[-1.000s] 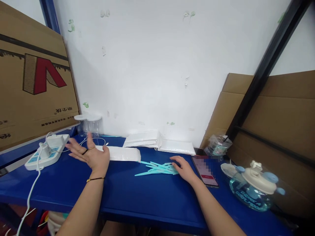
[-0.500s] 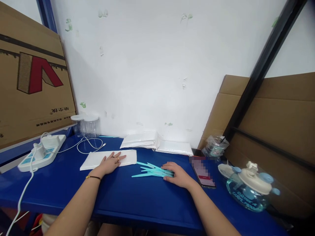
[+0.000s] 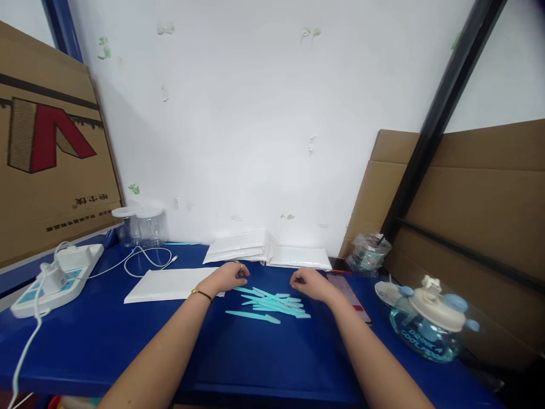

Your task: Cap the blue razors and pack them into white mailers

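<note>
Turquoise plastic sticks [image 3: 277, 305]: loose pile, lay right of the white packet [image 3: 164, 284]; presumably light, stiff, smooth, best pinched mid-length. Left hand [image 3: 232, 276] curled by the packet's right end, right hand [image 3: 307, 282] curled farther right; whether either gripped anything could not be told.

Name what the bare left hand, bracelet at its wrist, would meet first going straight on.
Probably the bare, half-curled right hand opposite; depth is unclear, so a lower path might brush the pile of slim teal plastic-looking sticks.
</note>
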### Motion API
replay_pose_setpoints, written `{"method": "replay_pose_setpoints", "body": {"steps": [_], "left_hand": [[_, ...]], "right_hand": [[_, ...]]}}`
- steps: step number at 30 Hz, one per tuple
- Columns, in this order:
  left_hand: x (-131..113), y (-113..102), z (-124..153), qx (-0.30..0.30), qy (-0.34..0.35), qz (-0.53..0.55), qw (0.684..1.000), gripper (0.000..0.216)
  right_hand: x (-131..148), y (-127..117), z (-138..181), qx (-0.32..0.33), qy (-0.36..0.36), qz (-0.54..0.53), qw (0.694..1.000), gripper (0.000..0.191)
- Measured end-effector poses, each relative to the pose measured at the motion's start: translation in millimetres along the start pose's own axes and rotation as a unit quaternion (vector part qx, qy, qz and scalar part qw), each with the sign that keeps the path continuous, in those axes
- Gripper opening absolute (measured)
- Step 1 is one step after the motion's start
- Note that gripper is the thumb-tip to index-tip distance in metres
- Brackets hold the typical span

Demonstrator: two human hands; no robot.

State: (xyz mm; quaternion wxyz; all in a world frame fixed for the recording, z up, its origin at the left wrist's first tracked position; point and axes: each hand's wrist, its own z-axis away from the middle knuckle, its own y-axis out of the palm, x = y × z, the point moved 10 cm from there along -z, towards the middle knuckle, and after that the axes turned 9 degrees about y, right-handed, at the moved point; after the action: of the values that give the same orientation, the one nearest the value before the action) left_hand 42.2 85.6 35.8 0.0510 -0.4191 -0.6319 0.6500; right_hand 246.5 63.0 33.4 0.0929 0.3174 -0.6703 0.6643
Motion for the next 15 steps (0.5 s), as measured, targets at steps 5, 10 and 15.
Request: {"method": "replay_pose_setpoints", "body": {"steps": [5, 10, 15], "left_hand": [[-29.4, 40.4, -40.5, 0.075, 0.059, 0.026, 0.995, 0.033], [-28.1, 54.3, -43.4, 0.097, 0.067, 0.054, 0.991, 0.037], [-20.7, 59.1, -37.2, 0.09, 0.057, 0.076, 0.991, 0.035]], "right_hand": [[-5.6, 31.1, -14.4, 0.022, 0.017, -0.021, 0.999, 0.015], [-10.3, 28.3, -12.3, -0.015, 0.022, -0.056, 0.998, 0.007], [-20.7, 16.8, -10.6, -0.028, 0.048, -0.136, 0.989, 0.007]]}}
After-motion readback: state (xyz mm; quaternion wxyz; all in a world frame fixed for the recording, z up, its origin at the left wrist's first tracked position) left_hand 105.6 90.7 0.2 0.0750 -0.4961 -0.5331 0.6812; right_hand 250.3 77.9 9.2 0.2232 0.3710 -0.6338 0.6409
